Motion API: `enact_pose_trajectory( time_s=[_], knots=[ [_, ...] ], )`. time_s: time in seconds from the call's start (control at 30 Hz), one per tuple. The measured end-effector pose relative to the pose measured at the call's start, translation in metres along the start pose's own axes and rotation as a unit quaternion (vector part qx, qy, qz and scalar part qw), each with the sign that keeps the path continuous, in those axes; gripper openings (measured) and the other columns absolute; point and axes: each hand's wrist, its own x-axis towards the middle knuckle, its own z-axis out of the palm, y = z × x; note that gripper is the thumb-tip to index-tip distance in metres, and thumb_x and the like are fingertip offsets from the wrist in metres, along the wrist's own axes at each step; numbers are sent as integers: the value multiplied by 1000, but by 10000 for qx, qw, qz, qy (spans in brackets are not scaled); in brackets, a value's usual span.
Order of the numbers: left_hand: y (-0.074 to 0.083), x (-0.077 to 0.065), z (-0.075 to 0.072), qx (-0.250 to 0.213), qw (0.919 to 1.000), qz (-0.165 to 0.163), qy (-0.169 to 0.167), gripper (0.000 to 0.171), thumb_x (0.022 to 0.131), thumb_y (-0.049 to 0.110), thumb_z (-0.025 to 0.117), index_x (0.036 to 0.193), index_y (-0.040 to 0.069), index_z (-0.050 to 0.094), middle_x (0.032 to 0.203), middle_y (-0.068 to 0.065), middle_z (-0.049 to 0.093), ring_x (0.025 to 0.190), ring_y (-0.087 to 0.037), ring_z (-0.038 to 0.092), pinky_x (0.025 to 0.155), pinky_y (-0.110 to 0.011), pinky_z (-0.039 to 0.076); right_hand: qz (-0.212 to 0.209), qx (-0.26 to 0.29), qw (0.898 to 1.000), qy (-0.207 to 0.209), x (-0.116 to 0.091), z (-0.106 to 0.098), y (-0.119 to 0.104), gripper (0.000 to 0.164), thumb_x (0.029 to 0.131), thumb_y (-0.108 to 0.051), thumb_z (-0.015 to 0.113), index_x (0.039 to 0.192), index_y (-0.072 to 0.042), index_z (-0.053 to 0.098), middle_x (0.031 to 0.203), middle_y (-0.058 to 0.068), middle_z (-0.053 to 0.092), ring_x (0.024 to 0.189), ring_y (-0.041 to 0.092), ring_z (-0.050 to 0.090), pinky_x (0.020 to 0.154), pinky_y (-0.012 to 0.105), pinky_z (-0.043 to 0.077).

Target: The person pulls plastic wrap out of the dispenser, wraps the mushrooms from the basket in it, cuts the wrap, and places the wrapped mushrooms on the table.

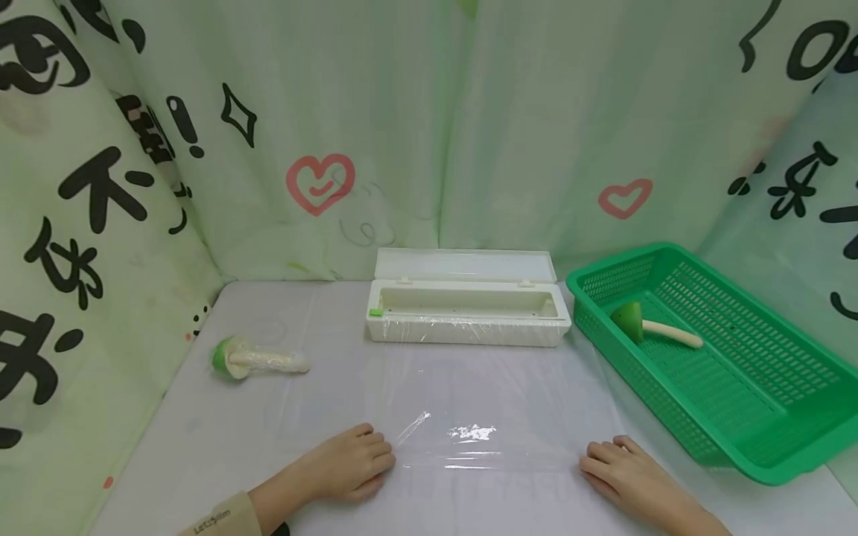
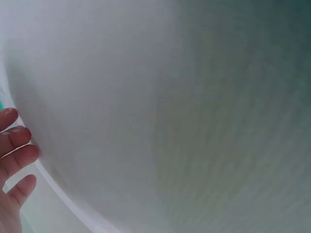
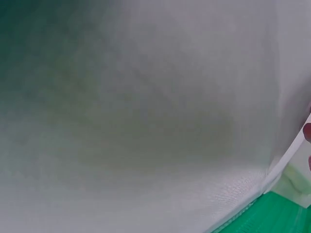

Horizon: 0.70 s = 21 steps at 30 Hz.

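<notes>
A clear sheet of cling film (image 1: 482, 439) spreads over the table from the white cling film box (image 1: 469, 333), whose lid stands up at the back. At the film's left front corner my left hand (image 1: 351, 463) rests with loosely bent fingers; the left wrist view shows its fingers (image 2: 19, 158) apart, pinching nothing. By the right front corner rests my right hand (image 1: 626, 476), its fingers loosely bent; only fingertips (image 3: 308, 132) show in the right wrist view. A toy mushroom (image 1: 268, 361) with a green cap, wrapped in film, lies at the left.
At the right stands a green plastic basket (image 1: 677, 424) holding another green-capped toy mushroom (image 1: 630, 321). A pale green curtain (image 1: 523, 134) with printed writing and hearts encloses the white table (image 1: 221, 447) at the back and sides.
</notes>
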Motion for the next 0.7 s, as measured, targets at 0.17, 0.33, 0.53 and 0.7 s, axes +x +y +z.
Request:
enact_pose_trajectory(
  time_s=[0.17,0.33,0.53,0.7],
  knots=[
    [2,4,4,-127,9983,-437,377,8,87,23,60,82,17,58,73,10,56,68,-5,48,69,-23,41,157,31,9999,61,3,2,-4,26,92,-39,49,75,-24,60,72,-17,41,66,2,40,66,31,37],
    [5,7,4,-190,9955,-776,501,8,84,16,64,83,13,56,69,9,54,61,-4,43,61,-19,38,198,-109,9996,183,8,5,-7,43,97,-41,35,70,-21,60,66,-14,45,61,5,43,66,32,38],
    [6,6,4,-404,9924,-1126,294,10,85,13,61,94,10,59,72,6,57,61,-3,41,62,-18,39,339,-202,9991,158,10,7,-11,49,98,-43,23,70,-21,57,65,-13,44,58,5,41,63,33,38],
    [6,6,7,-155,9924,-1111,509,10,85,16,62,92,12,58,75,6,58,63,-5,47,61,-19,39,588,-286,9976,208,10,8,-12,45,98,-43,25,74,-20,56,66,-13,45,58,3,41,63,33,38]
  ],
)
